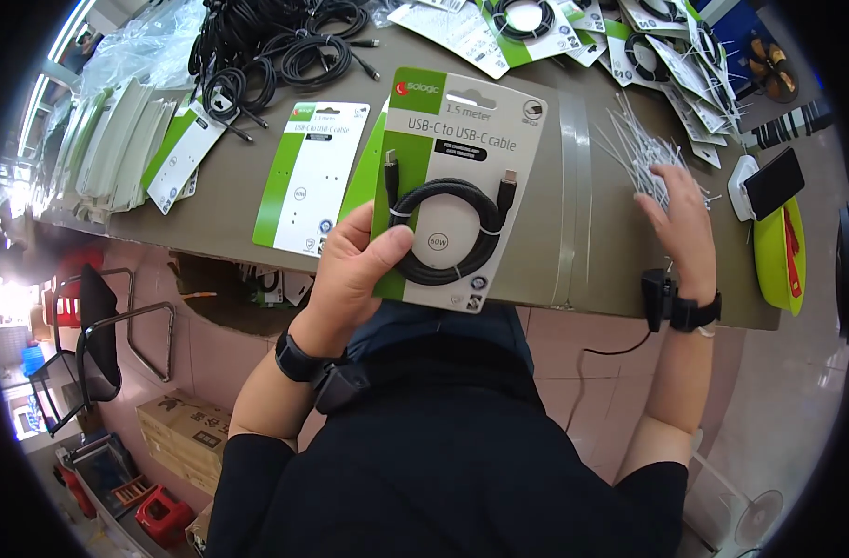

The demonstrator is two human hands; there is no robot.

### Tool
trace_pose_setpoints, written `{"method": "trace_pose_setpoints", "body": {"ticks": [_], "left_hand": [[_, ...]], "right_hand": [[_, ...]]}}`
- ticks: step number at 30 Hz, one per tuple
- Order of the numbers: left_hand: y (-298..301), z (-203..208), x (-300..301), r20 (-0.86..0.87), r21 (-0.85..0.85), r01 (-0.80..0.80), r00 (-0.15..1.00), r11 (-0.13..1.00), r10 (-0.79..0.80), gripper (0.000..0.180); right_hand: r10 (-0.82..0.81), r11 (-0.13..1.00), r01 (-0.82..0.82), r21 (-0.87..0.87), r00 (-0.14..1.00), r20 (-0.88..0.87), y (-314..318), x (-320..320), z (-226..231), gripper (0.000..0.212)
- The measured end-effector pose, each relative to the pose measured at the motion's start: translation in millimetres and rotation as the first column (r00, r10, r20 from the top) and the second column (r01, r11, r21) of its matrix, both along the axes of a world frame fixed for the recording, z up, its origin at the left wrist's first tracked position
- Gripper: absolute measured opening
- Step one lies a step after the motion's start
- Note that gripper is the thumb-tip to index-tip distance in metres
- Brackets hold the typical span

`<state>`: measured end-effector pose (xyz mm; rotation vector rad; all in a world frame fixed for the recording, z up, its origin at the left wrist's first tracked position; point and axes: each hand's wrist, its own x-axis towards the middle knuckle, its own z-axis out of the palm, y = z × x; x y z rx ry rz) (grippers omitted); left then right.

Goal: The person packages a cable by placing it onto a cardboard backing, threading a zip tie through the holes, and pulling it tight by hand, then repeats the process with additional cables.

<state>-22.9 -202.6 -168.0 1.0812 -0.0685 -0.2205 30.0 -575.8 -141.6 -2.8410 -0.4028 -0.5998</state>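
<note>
- Left hand (355, 265) clamped on a card (440, 212), coiled black cable (476, 263) strapped to it, up over the table (620, 251) edge
- Right hand (685, 214) right by the white ties (644, 153), thumb and fingers apart, can't tell if it's touching any

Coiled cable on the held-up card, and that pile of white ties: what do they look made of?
Coiled cable: probably braided fabric, matte black, given its woven-looking surface. White ties: likely plastic or plastic-coated wire; they're thin, pale, stiff-looking strands.
</note>
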Motion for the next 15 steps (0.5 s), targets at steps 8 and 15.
{"method": "trace_pose_setpoints", "body": {"ticks": [8, 15], "left_hand": [[-11.0, 2.7, 12.7, -0.283, -0.456, 0.080, 0.931, 0.886, -0.230, 0.040], [-5.2, -31.9, 26.2, 0.133, -0.915, 0.340, 0.766, 0.220, -0.629, 0.033]], "right_hand": [[-0.113, 0.991, 0.101, -0.088, 0.983, -0.145, -27.8, 13.2, -10.9, 0.014], [-0.117, 0.990, 0.123, 0.074, 0.990, -0.074, -16.3, 18.4, 0.5, 0.009]]}}
